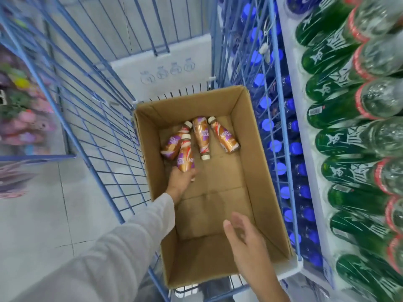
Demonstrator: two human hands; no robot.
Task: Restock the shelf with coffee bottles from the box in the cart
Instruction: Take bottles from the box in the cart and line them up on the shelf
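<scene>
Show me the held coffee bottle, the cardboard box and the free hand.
coffee bottle (185, 156): head view, on its label.
cardboard box (256, 171): head view, on its right inner wall.
right hand (246, 240): head view, middle of the hand.

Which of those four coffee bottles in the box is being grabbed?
The coffee bottle nearest the person, second from the left: the left hand grips its base. The other three lie untouched beyond it.

The box (257, 149) is plain tan cardboard — each bottle (226, 140) white-capped, brown and gold with purple-and-white label patches. The cart (98, 118) is a blue wire grid, the sleeve (122, 247) pale grey. The shelf bottles (340, 140) are green with white lettering and red bands — other caps (275, 146) are blue.
</scene>
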